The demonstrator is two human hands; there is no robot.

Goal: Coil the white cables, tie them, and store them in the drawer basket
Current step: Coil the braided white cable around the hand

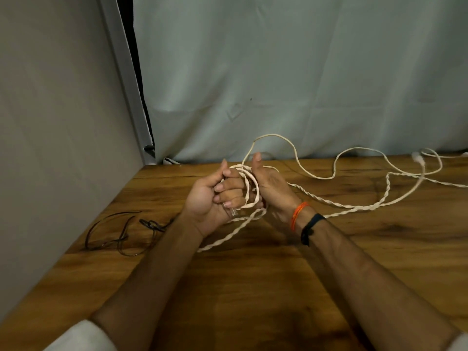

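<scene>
A long white twisted cable (354, 206) trails across the wooden table (253, 287) from the far right to my hands. Several loops of it form a coil (250, 191) wound round the curled fingers of my right hand (272, 186), whose thumb points up. My left hand (202, 198) is cupped against those fingers from the left, its fingertips on the cable at the top of the coil. A loose twisted length (228, 236) hangs below the hands onto the table. The drawer basket is out of view.
A thin black cable (114, 231) lies tangled on the table to the left, close to a grey side panel (50, 148). A pale cloth backdrop (304, 84) hangs behind the table. White plug ends (417, 158) lie at the far right edge.
</scene>
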